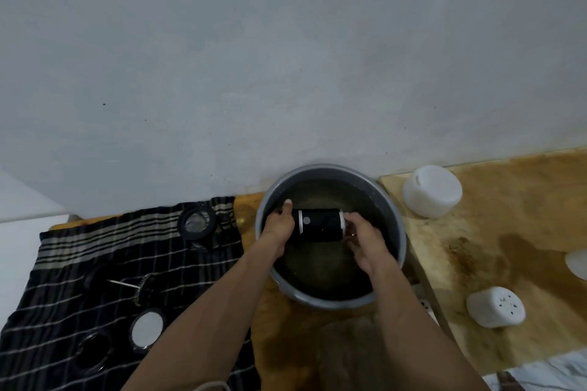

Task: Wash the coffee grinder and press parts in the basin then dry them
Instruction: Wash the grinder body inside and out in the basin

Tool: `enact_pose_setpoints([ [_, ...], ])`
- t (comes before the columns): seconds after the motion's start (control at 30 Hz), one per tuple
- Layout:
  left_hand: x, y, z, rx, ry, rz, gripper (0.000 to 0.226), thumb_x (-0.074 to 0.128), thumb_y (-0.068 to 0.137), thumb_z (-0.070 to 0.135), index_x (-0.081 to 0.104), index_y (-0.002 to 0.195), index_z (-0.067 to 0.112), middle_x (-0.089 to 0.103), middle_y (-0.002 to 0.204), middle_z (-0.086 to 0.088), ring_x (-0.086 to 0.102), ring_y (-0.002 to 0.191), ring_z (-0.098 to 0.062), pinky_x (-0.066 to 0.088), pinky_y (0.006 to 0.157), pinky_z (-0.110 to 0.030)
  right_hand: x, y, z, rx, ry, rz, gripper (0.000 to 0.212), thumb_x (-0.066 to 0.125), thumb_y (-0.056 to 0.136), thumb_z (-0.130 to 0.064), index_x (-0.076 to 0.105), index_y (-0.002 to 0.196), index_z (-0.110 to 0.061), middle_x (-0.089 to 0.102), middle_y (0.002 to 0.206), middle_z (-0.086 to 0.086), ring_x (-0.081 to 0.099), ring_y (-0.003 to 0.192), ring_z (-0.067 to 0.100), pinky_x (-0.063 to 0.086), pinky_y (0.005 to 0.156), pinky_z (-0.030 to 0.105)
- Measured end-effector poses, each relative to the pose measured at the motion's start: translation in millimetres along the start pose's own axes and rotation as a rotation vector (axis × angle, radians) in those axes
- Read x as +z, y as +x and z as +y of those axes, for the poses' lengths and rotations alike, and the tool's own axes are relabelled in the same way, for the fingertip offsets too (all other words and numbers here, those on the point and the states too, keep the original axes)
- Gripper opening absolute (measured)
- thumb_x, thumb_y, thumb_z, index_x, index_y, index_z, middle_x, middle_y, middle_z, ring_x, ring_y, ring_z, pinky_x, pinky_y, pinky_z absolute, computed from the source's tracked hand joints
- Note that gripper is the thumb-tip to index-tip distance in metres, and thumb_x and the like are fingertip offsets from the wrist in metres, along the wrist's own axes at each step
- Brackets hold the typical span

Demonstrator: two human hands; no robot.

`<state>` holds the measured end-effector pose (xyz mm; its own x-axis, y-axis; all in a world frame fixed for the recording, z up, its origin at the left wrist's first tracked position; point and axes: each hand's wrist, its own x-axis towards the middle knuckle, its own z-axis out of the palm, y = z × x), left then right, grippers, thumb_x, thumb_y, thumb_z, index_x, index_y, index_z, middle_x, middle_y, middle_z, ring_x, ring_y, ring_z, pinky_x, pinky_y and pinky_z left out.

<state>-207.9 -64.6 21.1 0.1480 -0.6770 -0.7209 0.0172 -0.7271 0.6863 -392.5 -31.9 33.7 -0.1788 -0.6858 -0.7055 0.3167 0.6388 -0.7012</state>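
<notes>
Washing step: grinder body held in the basin.

Left hand and right hand each grip one end of the black, white-banded grinder, lying sideways over the water in the basin. Next, probably, rinse it, then dry it on the cloth.

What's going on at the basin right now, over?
Left hand and right hand grip the black grinder by its ends, sideways in the basin. Other parts lie on striped cloth. Nothing in the way.
</notes>
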Motion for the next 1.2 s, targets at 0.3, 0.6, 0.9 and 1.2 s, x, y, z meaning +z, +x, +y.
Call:
enact_pose_setpoints([
  [0.3, 0, 2, 0, -0.040, 0.025, -0.016, 0.059, 0.041, 0.107, 0.050, 0.038, 0.158, 0.020, 0.046, 0.155, -0.011, 0.044, 0.139, -0.036, 0.035, 0.118, -0.049, -5, 5, -3, 0.008, 0.029, -0.023, 0.025, 0.065, 0.079, -0.014, 0.069, 0.103, -0.008, 0.068, 0.095, 0.012, 0.064, 0.092, 0.026, 0.054, 0.081, 0.038],
  [0.6, -7, -19, 17, -0.065, -0.315, -0.135, 0.042, 0.065, 0.096, 0.046, 0.056, 0.126, 0.017, 0.062, 0.122, -0.016, 0.064, 0.108, -0.036, 0.063, 0.069, -0.047, 0, -18, -6, -0.170, 0.425, -0.118, 0.048, 0.046, 0.061, 0.004, 0.069, 0.101, -0.012, 0.067, 0.094, 0.007, 0.062, 0.088, 0.024, 0.049, 0.076, 0.035],
  [0.9, -2, -61, 36, 0.471, -0.079, -0.071, 0.026, 0.068, 0.096, 0.017, 0.069, 0.120, 0.024, 0.067, 0.108, 0.010, 0.063, 0.093, -0.002, 0.050, 0.063, -0.010, 7, -20, 4, -0.074, 0.482, 0.014, 0.042, 0.050, 0.099, -0.041, 0.069, 0.126, -0.016, 0.072, 0.123, 0.013, 0.066, 0.115, 0.033, 0.051, 0.099, 0.048],
  [1.2, -7, -77, 54, 0.662, -0.130, -0.195, 0.032, 0.072, 0.091, 0.009, 0.073, 0.117, 0.027, 0.069, 0.116, -0.005, 0.068, 0.104, -0.021, 0.061, 0.083, -0.032, 9, -28, -9, -0.066, 0.415, 0.026, 0.038, 0.045, 0.102, -0.045, 0.069, 0.119, -0.020, 0.072, 0.117, 0.012, 0.065, 0.113, 0.031, 0.050, 0.101, 0.048],
])
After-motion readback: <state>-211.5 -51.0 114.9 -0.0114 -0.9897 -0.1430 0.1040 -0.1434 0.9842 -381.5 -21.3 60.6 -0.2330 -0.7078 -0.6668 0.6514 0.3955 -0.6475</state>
